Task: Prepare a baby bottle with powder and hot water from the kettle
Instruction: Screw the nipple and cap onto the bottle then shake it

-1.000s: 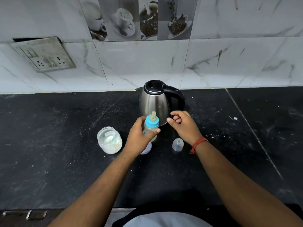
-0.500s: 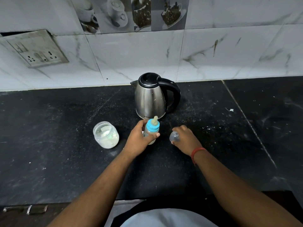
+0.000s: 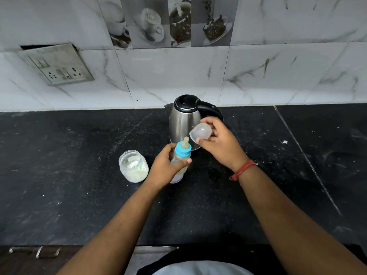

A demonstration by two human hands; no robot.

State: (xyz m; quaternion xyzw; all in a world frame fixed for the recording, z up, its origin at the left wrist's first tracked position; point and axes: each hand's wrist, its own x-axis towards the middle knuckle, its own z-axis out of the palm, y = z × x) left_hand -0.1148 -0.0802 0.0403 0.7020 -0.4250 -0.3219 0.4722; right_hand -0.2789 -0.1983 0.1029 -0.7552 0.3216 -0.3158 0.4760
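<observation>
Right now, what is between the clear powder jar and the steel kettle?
In the head view, only bare black countertop lies between the clear glass powder jar and the steel kettle; the left hand with the bottle is nearer the camera.

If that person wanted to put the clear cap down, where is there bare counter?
The widest bare stretch of black counter lies left of the powder jar. Another runs right of the kettle, past the right hand. The strip nearest the person is bare too. It is crowded around the baby bottle in the left hand.
</observation>
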